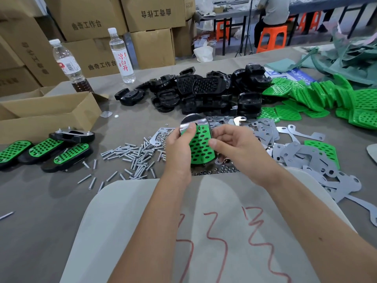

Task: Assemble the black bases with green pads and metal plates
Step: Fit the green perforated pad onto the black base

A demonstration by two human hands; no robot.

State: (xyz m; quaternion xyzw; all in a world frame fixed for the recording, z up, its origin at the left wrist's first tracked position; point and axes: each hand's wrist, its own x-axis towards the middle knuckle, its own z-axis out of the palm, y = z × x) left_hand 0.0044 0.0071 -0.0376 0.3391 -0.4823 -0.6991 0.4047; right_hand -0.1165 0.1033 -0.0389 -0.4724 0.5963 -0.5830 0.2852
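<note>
- Green pad (201,146), dotted with dark oval holes, is held up above the worktop (40,201) between both hands, in front of the person's lap.
- Fingers of the left hand (179,144) curl round the pad's left edge, the thumb (188,129) pressing on its upper left corner.
- Behind the pad's top, a shiny round-ended metal plate (190,120) sticks up, gripped along with the pad by the left hand.
- Right hand (234,141) pinches the pad's right edge, its thumb (214,142) on the green face and the other fingers curled behind.
- Just under the hands lie a heap of loose screws (134,158) and a scatter of small nuts (222,169).
- To the right, a spread of flat grey metal plates (302,158) covers the worktop, one more green pad half buried among them.
- Further back sits a pile of black bases (204,92), with a heap of green pads (318,99) beside it on the right.
- On the left, three finished pieces (44,152) with green tops lie side by side, a fourth one (72,135) upside down across their far ends.
- Behind these stands an open cardboard box (49,113), and past it two water bottles (120,56).
</note>
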